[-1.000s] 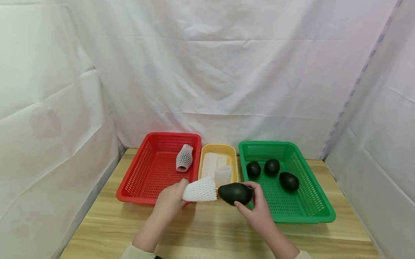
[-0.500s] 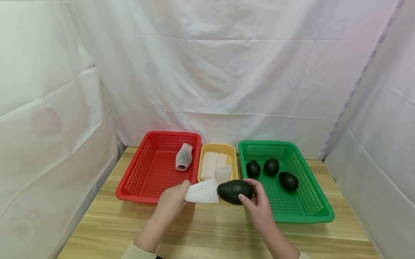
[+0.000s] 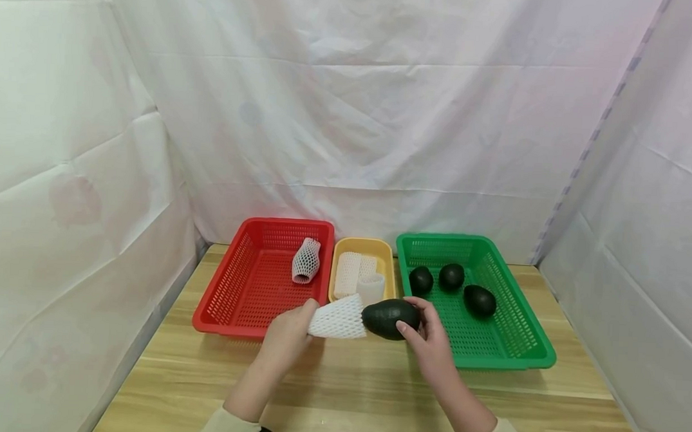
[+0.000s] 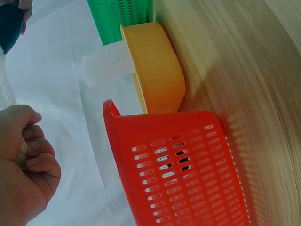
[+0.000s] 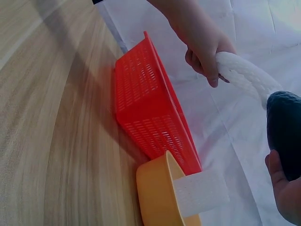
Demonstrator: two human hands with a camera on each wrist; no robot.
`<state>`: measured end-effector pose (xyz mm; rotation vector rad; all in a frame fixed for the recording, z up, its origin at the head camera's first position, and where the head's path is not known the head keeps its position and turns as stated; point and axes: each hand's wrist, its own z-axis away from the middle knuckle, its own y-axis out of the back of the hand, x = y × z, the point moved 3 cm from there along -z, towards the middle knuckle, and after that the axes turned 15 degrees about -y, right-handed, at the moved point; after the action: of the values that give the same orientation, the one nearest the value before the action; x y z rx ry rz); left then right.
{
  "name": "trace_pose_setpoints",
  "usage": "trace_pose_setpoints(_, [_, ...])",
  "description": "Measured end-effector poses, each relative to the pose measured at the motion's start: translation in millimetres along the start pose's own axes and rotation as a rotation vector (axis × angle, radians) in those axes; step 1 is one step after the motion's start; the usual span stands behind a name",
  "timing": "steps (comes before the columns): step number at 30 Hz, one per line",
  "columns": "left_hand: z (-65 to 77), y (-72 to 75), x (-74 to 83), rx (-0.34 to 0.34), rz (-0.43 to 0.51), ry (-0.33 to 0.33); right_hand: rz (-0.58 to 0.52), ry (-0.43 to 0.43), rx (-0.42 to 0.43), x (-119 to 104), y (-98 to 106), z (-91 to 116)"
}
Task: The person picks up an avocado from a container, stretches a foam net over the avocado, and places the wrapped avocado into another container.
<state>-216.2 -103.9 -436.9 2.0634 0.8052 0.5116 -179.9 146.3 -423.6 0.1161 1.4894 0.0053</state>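
Observation:
My left hand point(image 3: 287, 332) grips the narrow end of a white foam net sleeve point(image 3: 337, 319); in the left wrist view its fingers curl round the bunched end. My right hand point(image 3: 433, 339) holds a dark avocado point(image 3: 390, 318) by its wide end, thumb on the near side. The avocado's narrow tip meets the wide mouth of the sleeve, and in the right wrist view the tip point(image 5: 275, 99) sits at the sleeve's rim. Whether it has entered the mouth is hard to tell. Both are held above the table, in front of the yellow basket.
A red basket point(image 3: 231, 330) at left holds one avocado in a net sleeve point(image 3: 306, 261). The small yellow basket point(image 3: 387, 251) holds several foam sleeves point(image 3: 349, 274). At right, a green basket point(image 3: 508, 363) holds three avocados point(image 3: 479, 301). White cloth point(image 3: 350, 126) surrounds the wooden table point(image 3: 344, 396).
The sleeve has moved slightly right and the avocado slightly left, so the gap between them has closed. My right thumb has shifted further onto the avocado's side.

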Motion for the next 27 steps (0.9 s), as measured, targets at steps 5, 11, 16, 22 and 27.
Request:
trace_pose_setpoints(5, [-1.4, -0.8, 2.2, 0.0, -0.012, -0.026, 0.008, 0.02, -0.027, -0.2, -5.3, 1.5])
trace_pose_setpoints(11, [-3.1, -1.4, 6.1, -0.014, -0.01, -0.03, 0.035, 0.019, -0.041, 3.7, -10.8, 0.3])
trace_pose_setpoints(16, [-4.3, -2.3, 9.7, -0.034, -0.006, -0.028, 0.061, 0.044, -0.041, 3.1, -16.0, 1.6])
trace_pose_setpoints(22, [-5.7, -5.5, 13.0, -0.051, -0.023, -0.035, 0.079, 0.065, -0.044, 2.8, -21.4, 1.4])
trace_pose_setpoints(27, [-7.3, -5.2, 14.9, -0.046, -0.026, -0.031, 0.1, 0.169, -0.097, 2.4, -23.3, 0.8])
